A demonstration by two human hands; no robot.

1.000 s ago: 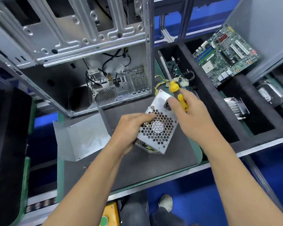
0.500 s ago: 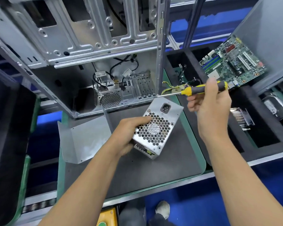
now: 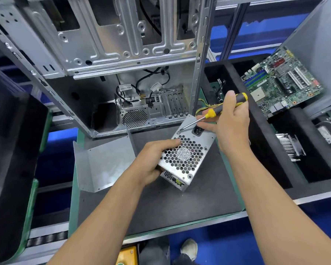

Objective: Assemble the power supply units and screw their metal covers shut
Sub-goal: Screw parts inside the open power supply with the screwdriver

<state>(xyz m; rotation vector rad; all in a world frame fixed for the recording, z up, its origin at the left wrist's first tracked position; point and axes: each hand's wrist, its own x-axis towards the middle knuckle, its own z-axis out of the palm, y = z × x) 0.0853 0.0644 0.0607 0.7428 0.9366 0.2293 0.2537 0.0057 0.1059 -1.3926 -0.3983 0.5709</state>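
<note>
We see the left hand (image 3: 153,161) gripping the power supply unit (image 3: 185,153), tilted above the tabletop (image 3: 161,211), while the right hand (image 3: 229,119) holds the screwdriver (image 3: 212,112), its tip at a corner screw (image 3: 178,133). With the unit propped only by our grip, the tip could well slip off and scratch the cover or send the screw flying.

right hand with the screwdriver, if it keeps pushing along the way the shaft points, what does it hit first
Most likely the power supply unit: the screwdriver in the right hand slants down-left, its tip at the screw near the fan-grille face's upper corner. Depth is unclear, so contact is not certain.
</note>
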